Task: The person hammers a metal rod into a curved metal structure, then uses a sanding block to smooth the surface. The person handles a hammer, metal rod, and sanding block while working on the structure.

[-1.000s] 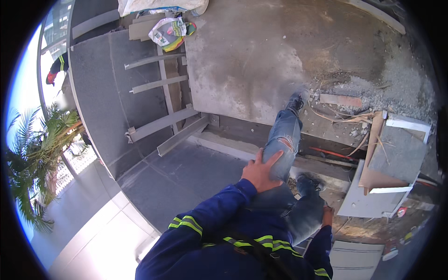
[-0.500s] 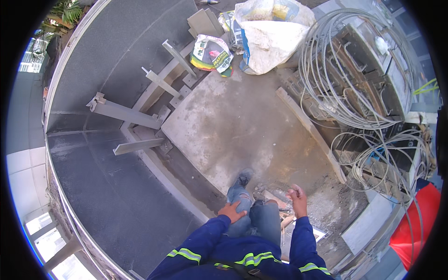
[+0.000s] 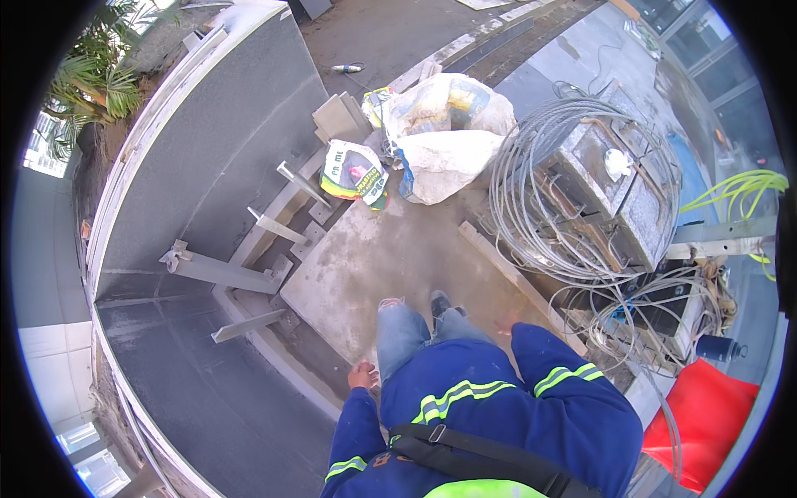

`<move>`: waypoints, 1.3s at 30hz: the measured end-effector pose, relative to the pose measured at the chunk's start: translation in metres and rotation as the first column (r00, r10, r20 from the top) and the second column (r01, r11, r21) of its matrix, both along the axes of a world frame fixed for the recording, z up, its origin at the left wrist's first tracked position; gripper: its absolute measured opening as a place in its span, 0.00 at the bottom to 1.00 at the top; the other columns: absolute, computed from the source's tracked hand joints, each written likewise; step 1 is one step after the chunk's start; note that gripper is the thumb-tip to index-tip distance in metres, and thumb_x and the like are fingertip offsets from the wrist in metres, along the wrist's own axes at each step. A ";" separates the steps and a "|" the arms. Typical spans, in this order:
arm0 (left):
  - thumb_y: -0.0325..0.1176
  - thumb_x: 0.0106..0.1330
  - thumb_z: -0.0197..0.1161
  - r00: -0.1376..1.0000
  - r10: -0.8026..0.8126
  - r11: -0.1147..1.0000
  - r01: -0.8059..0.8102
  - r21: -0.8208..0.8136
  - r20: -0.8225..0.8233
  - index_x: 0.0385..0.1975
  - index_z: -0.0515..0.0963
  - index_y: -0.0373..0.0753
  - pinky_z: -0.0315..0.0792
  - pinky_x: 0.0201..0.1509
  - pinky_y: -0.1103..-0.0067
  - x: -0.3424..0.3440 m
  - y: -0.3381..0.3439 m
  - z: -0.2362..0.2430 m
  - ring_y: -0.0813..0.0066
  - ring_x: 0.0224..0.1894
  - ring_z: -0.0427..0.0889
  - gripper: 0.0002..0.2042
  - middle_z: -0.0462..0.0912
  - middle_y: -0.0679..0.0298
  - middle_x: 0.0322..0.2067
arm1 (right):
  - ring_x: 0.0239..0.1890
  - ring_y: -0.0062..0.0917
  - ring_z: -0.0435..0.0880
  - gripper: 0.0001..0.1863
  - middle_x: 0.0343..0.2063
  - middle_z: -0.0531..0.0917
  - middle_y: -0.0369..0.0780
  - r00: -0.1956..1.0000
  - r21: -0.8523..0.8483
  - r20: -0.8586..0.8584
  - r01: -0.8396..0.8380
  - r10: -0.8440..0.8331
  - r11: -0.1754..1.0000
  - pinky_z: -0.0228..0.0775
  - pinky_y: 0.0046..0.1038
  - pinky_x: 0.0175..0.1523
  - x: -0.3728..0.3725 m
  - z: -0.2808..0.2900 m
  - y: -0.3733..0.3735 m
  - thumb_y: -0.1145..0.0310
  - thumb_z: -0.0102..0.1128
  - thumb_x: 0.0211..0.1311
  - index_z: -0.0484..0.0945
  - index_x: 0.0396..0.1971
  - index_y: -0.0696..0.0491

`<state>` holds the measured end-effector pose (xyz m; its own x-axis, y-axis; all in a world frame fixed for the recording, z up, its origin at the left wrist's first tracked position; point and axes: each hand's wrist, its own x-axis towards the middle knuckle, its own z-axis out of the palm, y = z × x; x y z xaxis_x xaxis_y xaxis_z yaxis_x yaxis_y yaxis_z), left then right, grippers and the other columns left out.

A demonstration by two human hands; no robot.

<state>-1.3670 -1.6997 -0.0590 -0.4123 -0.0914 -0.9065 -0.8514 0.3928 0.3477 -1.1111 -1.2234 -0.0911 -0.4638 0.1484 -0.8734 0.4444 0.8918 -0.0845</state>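
Note:
My left hand (image 3: 363,375) hangs beside my left leg, next to the low kerb along the dark panel. Its fingers are loosely bent and a little apart, and nothing shows in them. My right hand (image 3: 506,324) is in front of my right side, over the concrete floor near a wooden plank (image 3: 523,286). It is blurred and partly hidden by my sleeve, so its fingers cannot be made out. My jeans (image 3: 402,336) and one dark shoe (image 3: 439,300) show below my blue jacket (image 3: 457,369) with reflective bands.
Grey metal posts (image 3: 220,270) stick out beside the curved dark panel (image 3: 199,166) on the left. Ahead lie a printed bag (image 3: 355,173) and a large white sack (image 3: 452,158). Coiled cable (image 3: 519,191) covers stacked blocks at right, with a red sheet (image 3: 697,423) nearer me.
My body has leaned forward and moved ahead. My left hand has left my thigh and dropped to my side. My right hand, raised before, is lower and mostly covered by the sleeve.

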 end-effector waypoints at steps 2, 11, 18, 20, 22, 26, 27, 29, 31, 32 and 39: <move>0.48 0.75 0.60 0.850 -0.487 0.869 0.450 -0.206 -0.200 0.60 0.81 0.41 0.82 0.48 0.68 -0.012 0.012 -0.007 0.62 0.47 0.89 0.22 0.89 0.55 0.46 | 0.45 0.41 0.90 0.19 0.40 0.89 0.52 0.712 -0.188 -0.424 0.535 -0.559 0.824 0.79 0.41 0.52 -0.094 0.015 0.041 0.63 0.59 0.64 0.85 0.50 0.57; 0.47 0.74 0.61 0.668 -0.726 0.685 0.685 -0.247 -0.162 0.57 0.81 0.40 0.81 0.45 0.69 -0.175 0.082 -0.050 0.63 0.43 0.89 0.20 0.89 0.54 0.46 | 0.46 0.34 0.89 0.54 0.38 0.89 0.49 0.325 -0.551 -0.445 0.635 -0.835 0.541 0.78 0.36 0.54 -0.536 0.091 0.140 0.58 0.68 0.64 0.41 0.81 0.48; 0.43 0.74 0.64 0.995 -0.002 0.986 0.018 0.163 -0.098 0.54 0.79 0.40 0.79 0.32 0.76 -0.470 0.181 0.010 0.72 0.33 0.86 0.17 0.87 0.58 0.42 | 0.51 0.46 0.88 0.16 0.47 0.90 0.46 0.711 -0.018 -0.418 0.616 -0.566 0.788 0.79 0.40 0.59 -0.594 0.059 0.225 0.59 0.67 0.60 0.91 0.44 0.50; 0.44 0.75 0.63 0.978 -0.022 0.977 0.065 0.201 -0.209 0.55 0.78 0.40 0.78 0.30 0.77 -0.539 0.218 0.036 0.74 0.32 0.86 0.18 0.87 0.59 0.42 | 0.46 0.41 0.90 0.12 0.42 0.90 0.45 0.912 0.179 -0.336 0.307 -0.235 0.935 0.83 0.41 0.50 -0.579 0.063 0.239 0.63 0.66 0.59 0.91 0.39 0.51; 0.45 0.75 0.63 0.976 -0.022 0.967 0.076 0.242 -0.217 0.56 0.78 0.41 0.78 0.31 0.77 -0.590 0.262 0.054 0.75 0.32 0.86 0.18 0.87 0.59 0.43 | 0.48 0.45 0.89 0.18 0.44 0.90 0.48 0.893 0.162 -0.236 0.425 -0.383 0.891 0.81 0.42 0.55 -0.564 0.075 0.249 0.57 0.58 0.66 0.89 0.41 0.54; 0.45 0.74 0.64 0.977 -0.130 0.941 0.175 0.290 -0.167 0.56 0.78 0.42 0.79 0.32 0.77 -0.651 0.351 0.068 0.75 0.33 0.86 0.18 0.87 0.59 0.46 | 0.34 0.31 0.92 0.12 0.33 0.91 0.43 0.589 -0.052 -0.122 0.800 -0.799 0.598 0.84 0.36 0.38 -0.563 0.107 0.272 0.66 0.59 0.64 0.90 0.35 0.56; 0.45 0.74 0.64 0.975 -0.177 0.931 0.210 0.299 -0.133 0.57 0.78 0.42 0.80 0.34 0.76 -0.660 0.374 0.070 0.75 0.32 0.86 0.18 0.87 0.59 0.46 | 0.31 0.29 0.92 0.11 0.30 0.91 0.41 0.243 -0.144 -0.062 0.958 -0.968 0.249 0.84 0.34 0.34 -0.570 0.113 0.281 0.68 0.59 0.64 0.89 0.35 0.56; 0.45 0.74 0.65 0.947 -0.299 0.886 0.320 0.335 -0.114 0.58 0.79 0.41 0.81 0.40 0.73 -0.676 0.423 0.071 0.71 0.36 0.87 0.20 0.87 0.58 0.48 | 0.23 0.24 0.87 0.09 0.24 0.87 0.39 -0.016 -0.374 -0.209 0.925 -0.978 0.065 0.77 0.27 0.26 -0.595 0.122 0.304 0.69 0.59 0.64 0.87 0.31 0.56; 0.46 0.73 0.65 0.836 -0.506 0.767 0.549 0.331 -0.215 0.60 0.79 0.39 0.81 0.47 0.72 -0.701 0.468 0.073 0.68 0.41 0.88 0.22 0.87 0.57 0.50 | 0.22 0.20 0.84 0.07 0.25 0.87 0.38 -0.178 -0.498 -0.323 0.867 -0.930 0.006 0.71 0.23 0.24 -0.632 0.125 0.337 0.68 0.61 0.66 0.85 0.33 0.55; 0.46 0.73 0.65 0.717 -0.621 0.648 0.697 0.307 -0.317 0.61 0.79 0.38 0.81 0.50 0.72 -0.716 0.492 0.074 0.67 0.43 0.88 0.23 0.87 0.57 0.51 | 0.24 0.19 0.85 0.08 0.28 0.87 0.38 -0.222 -0.537 -0.298 0.843 -0.928 -0.030 0.72 0.22 0.26 -0.654 0.125 0.358 0.66 0.62 0.68 0.84 0.38 0.55; 0.47 0.76 0.63 0.580 -0.684 0.466 0.814 0.347 -0.442 0.64 0.77 0.36 0.77 0.57 0.75 -0.851 0.726 0.081 0.72 0.53 0.84 0.24 0.86 0.57 0.52 | 0.31 0.21 0.87 0.12 0.31 0.87 0.38 -0.204 -0.692 -0.197 0.722 -0.959 -0.011 0.79 0.26 0.38 -0.869 0.096 0.567 0.67 0.67 0.66 0.84 0.44 0.58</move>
<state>-2.2177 -0.9739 0.0215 -0.2852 0.7484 -0.5988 -0.1852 0.5700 0.8005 -1.9800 -0.6562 0.0050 -0.3760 0.6908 -0.6176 0.4970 -0.4122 -0.7636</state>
